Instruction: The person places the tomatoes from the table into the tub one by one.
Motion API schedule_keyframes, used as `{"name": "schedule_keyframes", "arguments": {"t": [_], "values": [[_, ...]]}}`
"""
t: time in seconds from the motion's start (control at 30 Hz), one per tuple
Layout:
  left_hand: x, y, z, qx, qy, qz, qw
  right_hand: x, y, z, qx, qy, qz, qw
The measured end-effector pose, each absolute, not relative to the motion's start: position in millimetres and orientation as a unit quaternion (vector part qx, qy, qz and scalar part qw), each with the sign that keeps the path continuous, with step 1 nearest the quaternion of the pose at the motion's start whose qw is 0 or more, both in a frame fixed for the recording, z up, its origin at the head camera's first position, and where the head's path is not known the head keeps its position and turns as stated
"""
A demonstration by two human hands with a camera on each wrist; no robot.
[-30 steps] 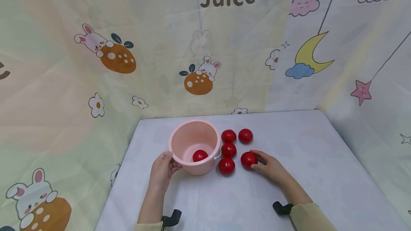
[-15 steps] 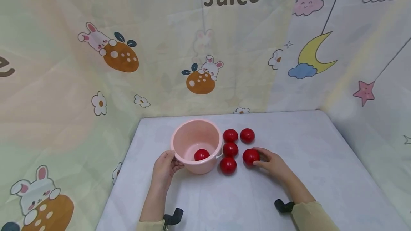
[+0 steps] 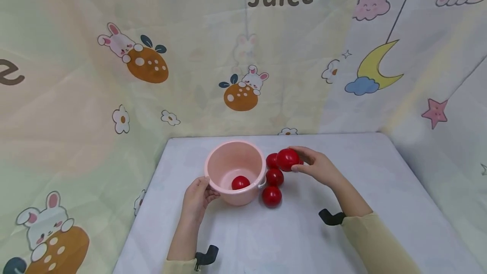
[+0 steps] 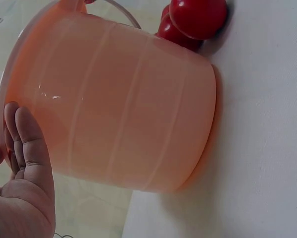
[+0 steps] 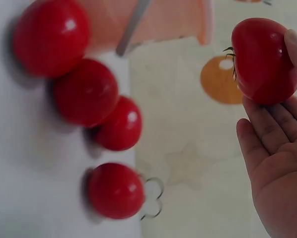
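A pink bucket (image 3: 236, 200) stands on the table with one red tomato (image 3: 240, 182) inside it. My left hand (image 3: 197, 200) pinches the bucket's rim at its near left side, thumb over the edge and fingers against the outer wall in the left wrist view. My right hand (image 3: 318, 166) holds another tomato (image 5: 265, 62) between thumb and fingers, raised above the table; a green stem shows on it in the right wrist view. Several more tomatoes (image 3: 272, 196) rest on the table just right of the bucket, and the held one partly covers two of them in the head view.
The white table (image 3: 293, 240) reaches back to a patterned cloth wall (image 3: 198, 96), with more cloth on both sides. The bucket's pale handle (image 5: 133, 25) hangs on its right side, close to the loose tomatoes. Black wrist mounts (image 3: 206, 255) sit at both sleeves.
My right hand has lifted its tomato off the table and moved it up and slightly left, above the far tomatoes. The left hand keeps its hold on the bucket. The head view has shifted slightly.
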State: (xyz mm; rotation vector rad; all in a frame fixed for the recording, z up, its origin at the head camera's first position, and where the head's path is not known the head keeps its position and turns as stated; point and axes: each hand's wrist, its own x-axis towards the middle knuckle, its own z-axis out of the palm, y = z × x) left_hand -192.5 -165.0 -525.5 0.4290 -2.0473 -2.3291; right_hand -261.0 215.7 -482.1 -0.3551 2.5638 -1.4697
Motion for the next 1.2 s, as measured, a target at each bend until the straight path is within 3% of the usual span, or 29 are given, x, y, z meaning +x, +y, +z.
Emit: {"name": "schedule_keyframes", "arguments": {"t": [0.27,0.67,1.2], "values": [[-192.0,-167.1,-524.3,0.138,-0.648,-0.749,-0.001,-288.7,167.0,-434.1,-0.154,0.858,-0.477,0.113],[-193.8,-170.5,-524.9,0.145,-0.651,-0.745,-0.006,-333.7,81.9,-397.7,-0.249,0.839,-0.446,0.188],[-195.9,-172.1,-526.4,0.149,-0.663,-0.734,-0.009,-364.2,28.6,-427.9,-0.354,0.813,-0.316,0.339]]}}
